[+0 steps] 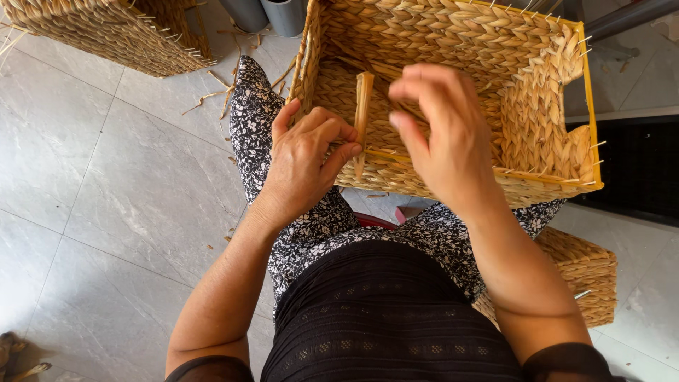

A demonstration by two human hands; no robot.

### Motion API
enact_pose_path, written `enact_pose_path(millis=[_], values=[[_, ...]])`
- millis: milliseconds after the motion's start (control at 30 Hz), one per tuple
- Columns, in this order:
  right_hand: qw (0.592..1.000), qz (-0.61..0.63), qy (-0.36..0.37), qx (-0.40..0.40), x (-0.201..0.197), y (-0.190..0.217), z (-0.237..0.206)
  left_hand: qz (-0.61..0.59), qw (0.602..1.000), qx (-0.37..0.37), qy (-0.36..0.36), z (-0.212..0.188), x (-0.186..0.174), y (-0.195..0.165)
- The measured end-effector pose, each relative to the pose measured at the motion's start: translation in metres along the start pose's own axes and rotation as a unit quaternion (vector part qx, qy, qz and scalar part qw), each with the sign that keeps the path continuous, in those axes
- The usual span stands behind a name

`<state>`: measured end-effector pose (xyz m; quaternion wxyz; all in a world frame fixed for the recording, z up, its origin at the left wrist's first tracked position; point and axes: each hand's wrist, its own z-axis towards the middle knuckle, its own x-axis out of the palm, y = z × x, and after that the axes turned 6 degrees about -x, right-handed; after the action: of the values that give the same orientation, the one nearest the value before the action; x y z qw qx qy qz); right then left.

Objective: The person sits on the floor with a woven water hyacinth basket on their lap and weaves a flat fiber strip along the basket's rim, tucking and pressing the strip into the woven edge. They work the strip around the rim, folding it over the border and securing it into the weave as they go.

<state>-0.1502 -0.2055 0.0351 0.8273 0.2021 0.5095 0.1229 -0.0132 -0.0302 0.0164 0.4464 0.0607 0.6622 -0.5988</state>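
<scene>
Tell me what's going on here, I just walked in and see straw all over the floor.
A seated person is working on a woven basket resting on their lap. The left hand pinches a flat straw strip at the basket's near wall, while the right hand reaches over the rim, fingers curled. Two more baskets sit nearby: one at upper left, one by the right hip.

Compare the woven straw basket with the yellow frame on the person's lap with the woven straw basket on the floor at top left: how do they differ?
The woven straw basket with the yellow frame rests on the lap, open side facing the camera; the woven straw basket at top left sits on the grey tile floor, showing its outside. Both the left hand and right hand work at the lap basket; the floor basket is untouched. Both are braided straw with loose ends sticking out.
</scene>
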Motion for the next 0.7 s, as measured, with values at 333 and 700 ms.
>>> enact_pose_path(millis=[333, 700], values=[[0.988, 0.092, 0.01, -0.121, 0.006, 0.041, -0.042, 0.009, 1.0, -0.012, -0.008, 0.003, 0.0, -0.005], [0.99, 0.109, 0.027, -0.082, 0.004, 0.03, -0.064, 0.031, 0.999, -0.009, -0.01, 0.005, 0.005, -0.005]])
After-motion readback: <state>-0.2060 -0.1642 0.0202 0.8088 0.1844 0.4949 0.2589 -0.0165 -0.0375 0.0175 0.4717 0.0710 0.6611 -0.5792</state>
